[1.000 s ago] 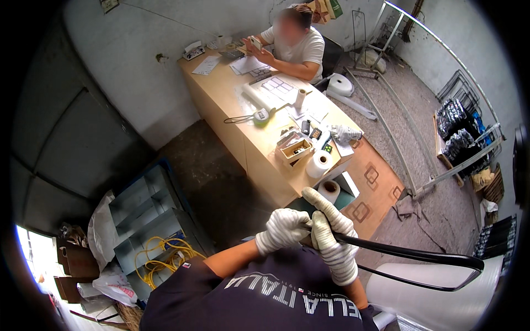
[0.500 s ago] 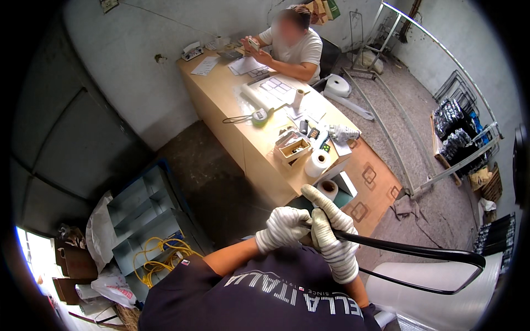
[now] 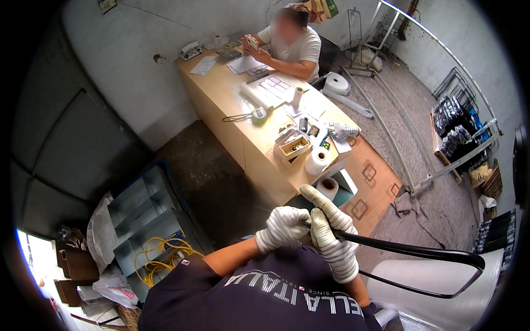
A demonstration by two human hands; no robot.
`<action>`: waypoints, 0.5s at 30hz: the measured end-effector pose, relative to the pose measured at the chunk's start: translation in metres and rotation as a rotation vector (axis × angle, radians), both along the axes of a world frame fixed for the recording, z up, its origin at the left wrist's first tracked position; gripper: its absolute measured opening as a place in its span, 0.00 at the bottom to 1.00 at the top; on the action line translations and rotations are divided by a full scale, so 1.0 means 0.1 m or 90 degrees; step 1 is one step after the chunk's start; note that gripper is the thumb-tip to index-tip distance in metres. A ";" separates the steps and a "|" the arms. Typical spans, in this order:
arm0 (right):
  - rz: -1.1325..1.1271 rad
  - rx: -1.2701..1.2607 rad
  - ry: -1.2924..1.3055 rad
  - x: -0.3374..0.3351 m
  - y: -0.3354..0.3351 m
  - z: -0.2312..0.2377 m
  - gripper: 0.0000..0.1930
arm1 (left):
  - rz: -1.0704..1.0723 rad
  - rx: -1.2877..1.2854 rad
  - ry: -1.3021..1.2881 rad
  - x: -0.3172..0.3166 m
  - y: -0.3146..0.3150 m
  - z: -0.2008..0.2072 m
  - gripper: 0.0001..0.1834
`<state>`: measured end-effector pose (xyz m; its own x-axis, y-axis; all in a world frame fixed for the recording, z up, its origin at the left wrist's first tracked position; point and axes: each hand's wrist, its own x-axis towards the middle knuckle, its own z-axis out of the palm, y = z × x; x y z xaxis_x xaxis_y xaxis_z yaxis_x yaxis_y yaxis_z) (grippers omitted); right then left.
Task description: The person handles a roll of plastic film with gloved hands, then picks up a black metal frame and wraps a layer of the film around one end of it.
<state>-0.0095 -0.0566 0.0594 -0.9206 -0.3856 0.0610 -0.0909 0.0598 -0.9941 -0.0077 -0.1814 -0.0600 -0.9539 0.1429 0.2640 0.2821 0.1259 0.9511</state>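
In white knitted gloves, my two hands meet close in front of my chest. A black bent tube [image 3: 408,246] runs from them to the right, where it bends back in a narrow loop toward my right forearm. My right hand [image 3: 333,234] is closed round the tube near its end, its forefinger stretched out along the top. My left hand [image 3: 281,229] is closed at the tube's end, thumb and fingers pinched beside the right hand. The glove fingers partly hide the tube's end.
Ahead stands a wooden desk [image 3: 212,102] with papers, rolls and a small wooden box [image 3: 294,149]. A person [image 3: 295,52] sits behind it holding a phone. A grey metal tray with compartments [image 3: 146,207] and yellow cable lies left. A large plastic-film roll [image 3: 436,284] lies right.
Both hands and the black tube stay almost in place. The view has shifted very slightly.
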 end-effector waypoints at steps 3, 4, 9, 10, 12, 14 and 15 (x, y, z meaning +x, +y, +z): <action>-0.001 -0.008 0.010 0.01 0.01 -0.01 0.16 | 0.031 -0.015 0.046 -0.02 0.04 -0.02 0.05; -0.003 -0.011 0.007 0.01 0.02 -0.03 0.16 | 0.034 -0.018 0.045 -0.02 0.05 -0.07 0.04; -0.024 -0.019 -0.028 0.00 0.03 0.05 0.16 | 0.010 0.046 -0.046 -0.04 0.07 -0.06 0.05; -0.028 -0.028 -0.022 -0.01 0.01 0.06 0.16 | 0.004 0.073 -0.073 -0.04 0.08 -0.06 0.06; -0.026 -0.051 -0.025 -0.04 0.00 0.06 0.16 | 0.001 0.123 -0.112 -0.02 0.09 -0.09 0.06; -0.034 -0.035 -0.014 -0.07 -0.01 0.00 0.16 | 0.012 0.122 -0.099 -0.04 0.09 -0.15 0.07; -0.038 -0.026 -0.009 -0.08 -0.02 -0.01 0.16 | 0.017 0.122 -0.093 -0.06 0.09 -0.17 0.07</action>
<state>-0.0180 -0.0583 0.0582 -0.9428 -0.3273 0.0632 -0.0750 0.0234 -0.9969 -0.0133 -0.1723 -0.0766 -0.9867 0.0780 0.1427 0.1386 -0.0558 0.9888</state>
